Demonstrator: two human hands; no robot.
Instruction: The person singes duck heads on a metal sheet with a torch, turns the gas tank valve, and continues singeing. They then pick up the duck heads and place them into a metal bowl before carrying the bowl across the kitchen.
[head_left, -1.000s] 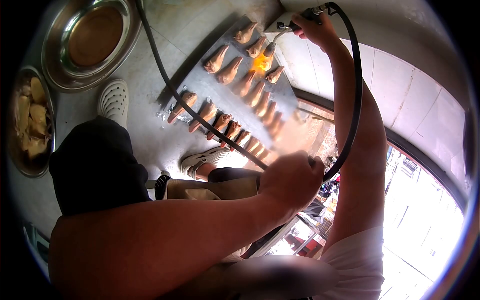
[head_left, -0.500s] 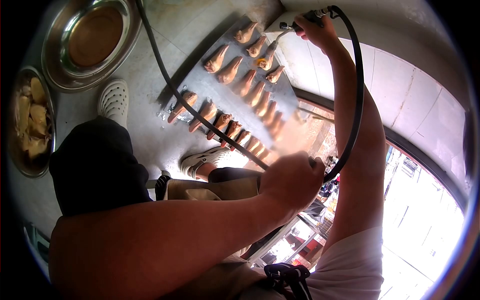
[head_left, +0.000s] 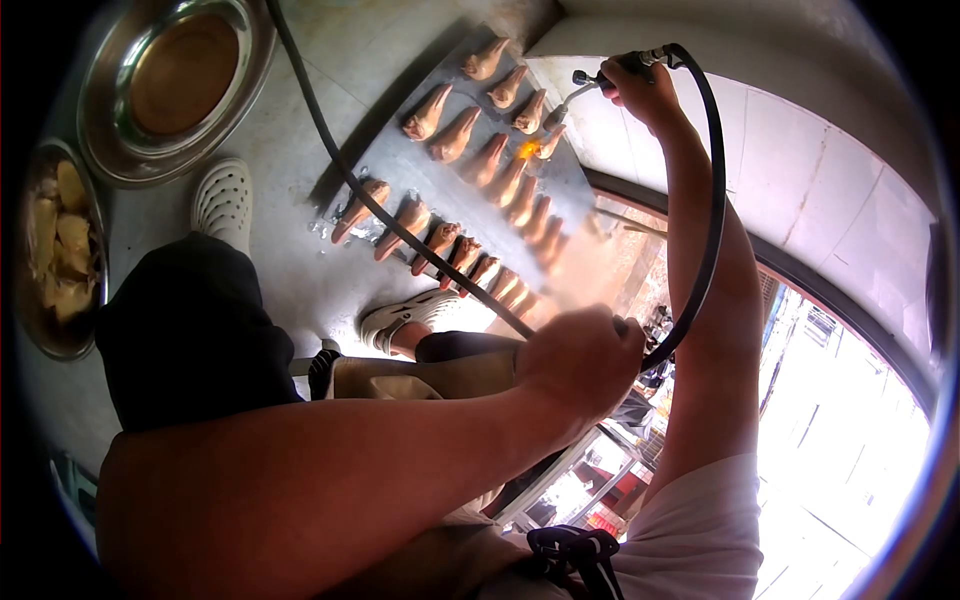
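Observation:
My right hand (head_left: 645, 90) grips a gas torch (head_left: 622, 72), with its thumb and fingers wrapped round the handle. The torch's nozzle (head_left: 556, 116) points down at a small piece of meat at the tray's right edge, where an orange flame (head_left: 528, 149) shows. Rows of pear-shaped meat pieces, like poultry drumsticks (head_left: 456, 135), lie on a metal tray (head_left: 400, 165). My left hand (head_left: 580, 362) is closed round the black hose (head_left: 365, 195). That hose runs across the tray into the fist, then loops up to the torch.
On the floor stand a wide metal basin (head_left: 100, 110) and a metal bowl (head_left: 100, 300) with pale yellow pieces in it. My shoes (head_left: 225, 205) are close to the tray. A white tiled wall (head_left: 760, 170) rises beside my right arm.
The torch has moved slightly right and down, and its flame has shifted from one piece to the neighbouring piece at the tray's edge. My left hand stays on the hose.

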